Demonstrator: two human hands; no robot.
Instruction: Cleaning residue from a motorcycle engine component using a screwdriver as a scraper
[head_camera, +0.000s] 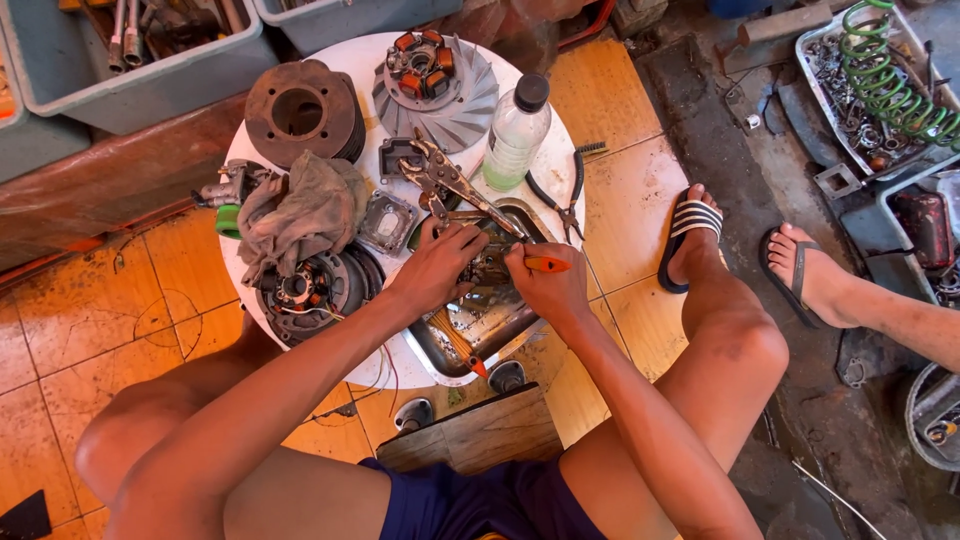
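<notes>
The left hand (437, 268) lies fingers-down on a small dark metal engine part (487, 265), curled over it and pinning it in place above a steel tray (440, 352). The right hand (547, 288) is closed around an orange-handled screwdriver (546, 264), whose handle pokes out at about three o'clock from the fist; its tip is hidden behind the fingers, so I cannot tell exactly where it meets the part. Judging by the grip, the step in hand is working a fastener or seam on that part while the other hand steadies it. The next move would call for firm downward pressure from the steadying hand and a tool tip kept seated, since the greasy part could slip in the tray.

Outward from the hands: at twelve o'clock a pair of locking pliers (447, 180) lies across the round white table (556, 160), with a clear plastic bottle (516, 131) at one o'clock and black-handled pliers (566, 203) at two o'clock. A finned silver rotor with copper coils (437, 88) sits farther out at twelve. At ten o'clock lies a dirty rag (300, 210), beyond it a rusty brown cylinder (300, 112); at nine o'clock a stator plate with wiring (312, 290). Well apart at three o'clock, another person's sandalled foot (803, 276) rests on the floor, and a green coiled hose (888, 82) lies over a parts tray at two o'clock.
</notes>
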